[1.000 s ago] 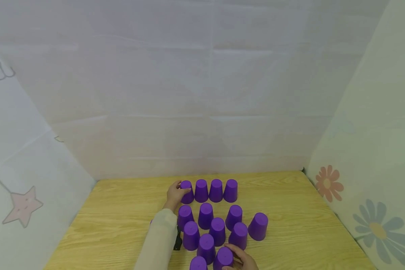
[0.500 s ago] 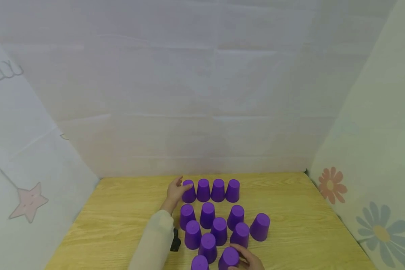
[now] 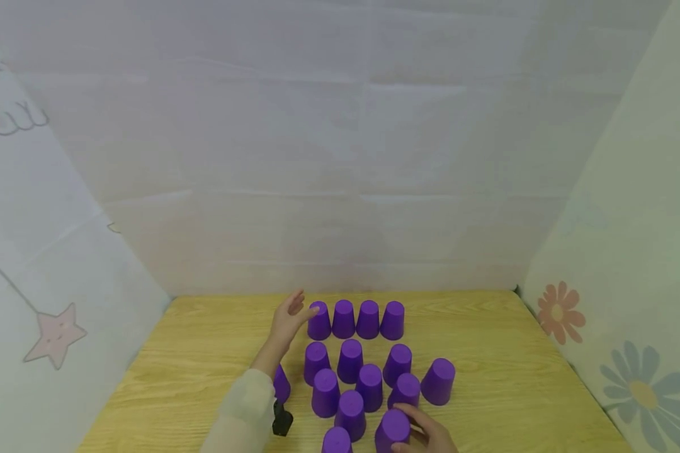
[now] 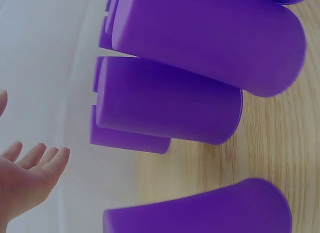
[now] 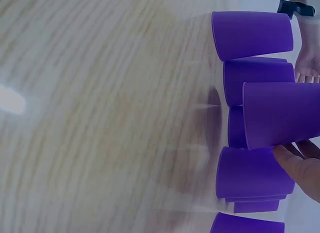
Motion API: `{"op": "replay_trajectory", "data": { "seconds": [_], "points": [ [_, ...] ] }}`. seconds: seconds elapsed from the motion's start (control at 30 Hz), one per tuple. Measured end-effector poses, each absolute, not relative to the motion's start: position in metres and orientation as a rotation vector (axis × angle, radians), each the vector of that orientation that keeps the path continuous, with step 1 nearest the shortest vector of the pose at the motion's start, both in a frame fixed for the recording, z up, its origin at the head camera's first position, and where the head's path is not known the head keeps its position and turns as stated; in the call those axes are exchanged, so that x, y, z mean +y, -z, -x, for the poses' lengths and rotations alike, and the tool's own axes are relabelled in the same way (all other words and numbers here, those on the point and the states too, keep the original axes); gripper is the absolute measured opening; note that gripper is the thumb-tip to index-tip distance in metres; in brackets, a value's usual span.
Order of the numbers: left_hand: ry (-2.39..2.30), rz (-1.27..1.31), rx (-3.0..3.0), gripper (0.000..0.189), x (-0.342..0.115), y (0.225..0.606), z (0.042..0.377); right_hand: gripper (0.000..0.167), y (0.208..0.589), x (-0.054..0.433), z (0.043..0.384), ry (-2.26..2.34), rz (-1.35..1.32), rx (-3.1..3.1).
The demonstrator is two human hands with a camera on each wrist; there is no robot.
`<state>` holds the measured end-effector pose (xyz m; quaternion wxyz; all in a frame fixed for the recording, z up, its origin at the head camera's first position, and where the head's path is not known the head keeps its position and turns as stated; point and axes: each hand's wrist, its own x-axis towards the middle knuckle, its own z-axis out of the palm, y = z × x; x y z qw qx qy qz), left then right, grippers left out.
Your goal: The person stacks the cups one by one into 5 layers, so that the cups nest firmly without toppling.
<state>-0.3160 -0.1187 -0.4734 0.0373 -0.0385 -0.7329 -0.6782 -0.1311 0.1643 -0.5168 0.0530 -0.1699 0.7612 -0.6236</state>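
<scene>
My left hand (image 3: 288,319) is beside the leftmost purple cup (image 3: 320,322) of the back row, fingers extended and thumb tip overlapping its top edge. The left wrist view shows this hand (image 4: 32,180) with palm up, holding nothing. At the front, my right hand (image 3: 427,433) grips an upside-down purple cup (image 3: 393,433) from its right side, thumb low and fingers behind. In the right wrist view, that cup (image 5: 282,115) overlaps several other cups, and the thumb (image 5: 292,165) presses its side.
Several more upside-down purple cups (image 3: 351,362) stand in the middle of the wooden table (image 3: 504,377). One cup (image 3: 281,385) is partly behind the left forearm, near a black device (image 3: 282,418) at that wrist. A pale cloth wall (image 3: 340,189) closes off the back.
My left hand has loosened from the leftmost back cup and drawn left, its fingers spreading. My right hand has shifted its cup slightly right, away from the neighbouring cup.
</scene>
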Motion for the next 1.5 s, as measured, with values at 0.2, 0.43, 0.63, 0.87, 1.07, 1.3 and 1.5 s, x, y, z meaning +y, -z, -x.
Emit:
{"op": "replay_trajectory", "data": {
  "seconds": [0.2, 0.43, 0.63, 0.87, 1.07, 1.3, 1.5],
  "points": [
    [2.066, 0.222, -2.253, 0.066, -0.121, 0.465, 0.298, 0.054, 0.509, 0.168, 0.135, 1.839, 0.444, 2.302],
    [2.061, 0.39, -2.262, 0.067, -0.119, 0.455, 0.274, 0.053, 0.5, 0.17, 0.14, 1.801, 0.54, 2.325],
    [2.054, 0.498, -2.272, 0.065, -0.12, 0.451, 0.25, 0.052, 0.492, 0.17, 0.143, 1.771, 0.619, 2.323],
    [2.073, 0.547, -2.309, 0.063, -0.121, 0.455, 0.224, 0.05, 0.486, 0.172, 0.147, 1.764, 0.719, 2.317],
    [2.065, 0.559, -2.362, 0.065, -0.118, 0.465, 0.203, 0.048, 0.479, 0.17, 0.155, 1.739, 0.843, 2.449],
    [2.085, 0.658, -2.342, 0.063, -0.114, 0.477, 0.182, 0.049, 0.461, 0.171, 0.164, 1.787, 0.889, 2.504],
    [2.14, 0.726, -2.38, 0.06, -0.107, 0.485, 0.163, 0.05, 0.443, 0.177, 0.174, 1.864, 0.859, 2.413]
  ]
}}
